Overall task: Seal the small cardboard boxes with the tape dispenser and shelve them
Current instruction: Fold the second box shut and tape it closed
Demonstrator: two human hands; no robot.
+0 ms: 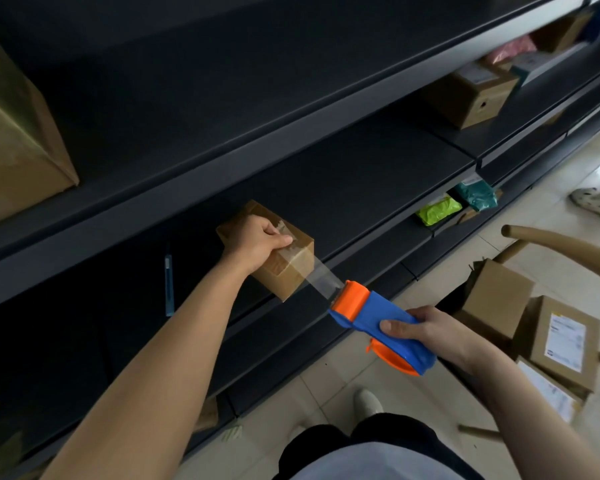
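Observation:
A small cardboard box rests on the edge of a dark shelf. My left hand grips its top, thumb pressing on the tape there. My right hand holds a blue and orange tape dispenser just right of and below the box. A clear strip of tape stretches from the box's near corner to the dispenser's orange head.
A wooden chair at right carries several cardboard boxes. A large box sits on the upper shelf at left. More boxes and green packets lie on shelves at right. A blue pen-like object lies on the lower shelf.

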